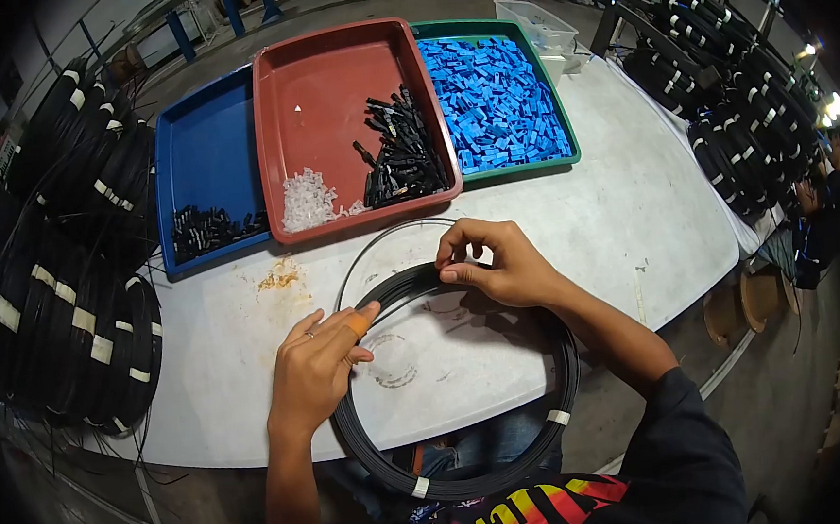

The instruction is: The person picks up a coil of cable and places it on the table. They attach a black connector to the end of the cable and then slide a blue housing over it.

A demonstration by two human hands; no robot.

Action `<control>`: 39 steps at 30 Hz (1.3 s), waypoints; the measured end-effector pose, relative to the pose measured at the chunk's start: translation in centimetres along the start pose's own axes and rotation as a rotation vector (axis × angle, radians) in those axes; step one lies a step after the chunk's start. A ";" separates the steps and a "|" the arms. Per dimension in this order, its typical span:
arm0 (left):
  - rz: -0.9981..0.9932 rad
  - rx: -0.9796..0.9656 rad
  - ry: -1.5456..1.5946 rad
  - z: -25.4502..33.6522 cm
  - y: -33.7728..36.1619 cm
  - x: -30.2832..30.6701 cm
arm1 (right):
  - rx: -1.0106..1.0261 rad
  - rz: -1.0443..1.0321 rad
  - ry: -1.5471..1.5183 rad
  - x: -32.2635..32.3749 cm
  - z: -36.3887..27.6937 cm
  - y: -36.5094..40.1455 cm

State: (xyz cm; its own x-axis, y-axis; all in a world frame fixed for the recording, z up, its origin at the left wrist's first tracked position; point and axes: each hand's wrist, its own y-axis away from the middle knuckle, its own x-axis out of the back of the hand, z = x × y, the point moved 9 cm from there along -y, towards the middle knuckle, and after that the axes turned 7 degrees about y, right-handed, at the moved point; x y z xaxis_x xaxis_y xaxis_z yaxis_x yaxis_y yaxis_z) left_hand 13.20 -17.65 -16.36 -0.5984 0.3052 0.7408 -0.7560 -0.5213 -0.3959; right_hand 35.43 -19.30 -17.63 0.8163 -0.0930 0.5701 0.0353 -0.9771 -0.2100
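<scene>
A coil of thin black cable (568, 378) rests partly on the table and partly over my lap, bound with white tape at two places near its lower side. My left hand (316, 371) grips the coil's upper left, fingers laid over the strands and thumb beneath. An orange wrap (356, 324) and a ring are on its fingers. With thumb and index finger pinched, my right hand (508, 264) holds the top of the coil. One loose strand (350, 269) arcs outside the bundle, from near my left fingers up toward my right hand.
Beyond the coil stand a blue tray (206, 131) with black parts, a red tray (314, 75) with clear and black pieces, and a green tray (575, 149) full of blue clips. Taped cable coils are stacked left (83, 315) and right (752, 141) of the white table (631, 208).
</scene>
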 end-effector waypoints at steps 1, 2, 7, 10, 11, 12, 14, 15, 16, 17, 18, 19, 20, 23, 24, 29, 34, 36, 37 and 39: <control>-0.002 0.000 -0.003 0.1 0.0 0.0 | 0.039 0.064 0.043 0.5 0.0 -0.1; 0.035 0.035 0.030 0.0 0.0 0.3 | 0.078 0.128 0.086 1.1 -0.2 -0.2; 0.168 0.139 0.178 -1.1 0.6 0.6 | 0.038 0.225 0.562 3.7 2.6 -0.9; 0.195 0.062 0.135 -0.8 0.5 0.8 | -0.178 0.060 0.546 3.7 5.5 -0.7; 0.216 0.067 0.111 -0.8 0.4 1.0 | -0.182 0.061 0.547 3.8 5.7 -0.6; 0.236 0.073 0.087 -0.9 0.4 1.2 | -0.214 0.016 0.558 3.5 6.0 -0.5; 0.248 0.083 0.088 -1.3 0.6 1.1 | -0.249 -0.028 0.566 3.2 6.7 -0.1; 0.265 0.092 0.085 -1.6 0.7 1.1 | -0.211 -0.030 0.635 3.1 6.8 0.1; 0.263 0.091 0.083 -1.8 0.8 0.9 | -0.171 -0.032 0.703 3.1 6.7 0.3; 0.272 0.089 0.052 -1.9 0.9 0.7 | -0.171 -0.028 0.701 3.3 6.6 0.7; 0.282 0.084 0.022 -1.8 1.0 0.7 | -0.182 -0.004 0.700 3.8 6.0 1.3; 0.283 0.080 0.020 -1.5 0.9 0.7 | -0.193 0.019 0.700 4.4 5.0 1.8; 0.255 0.106 -0.054 -1.3 0.9 0.6 | -0.194 0.020 0.701 5.1 3.6 2.4; 0.187 0.162 -0.129 -0.9 1.3 0.4 | -0.308 -0.006 0.526 6.3 1.9 5.1; 0.155 0.187 -0.139 -0.9 1.3 0.3 | -0.250 0.000 0.432 6.2 1.9 6.3; 0.140 0.276 -0.085 -0.6 2.3 0.3 | -0.324 0.071 0.177 5.0 1.3 12.1; 0.251 0.415 0.069 -0.3 3.5 0.6 | -0.179 0.168 0.410 2.3 -0.9 15.4; 0.240 0.386 0.130 -1.6 4.5 -0.3 | -0.265 0.242 0.335 1.5 -1.0 16.5; 0.250 0.381 0.183 -2.1 5.1 -0.6 | -0.297 0.286 0.267 1.2 -0.7 17.1; 0.230 0.452 0.316 -2.6 6.0 -1.3 | -0.212 0.382 0.312 0.8 -1.5 17.7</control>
State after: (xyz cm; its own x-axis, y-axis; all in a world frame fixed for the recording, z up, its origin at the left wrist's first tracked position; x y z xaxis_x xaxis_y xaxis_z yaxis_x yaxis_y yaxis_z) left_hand 8.74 -19.11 -21.17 -0.8354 0.3308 0.4389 -0.4516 -0.8683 -0.2053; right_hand 35.84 -36.93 -19.74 0.5366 -0.4707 0.7004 -0.3747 -0.8766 -0.3021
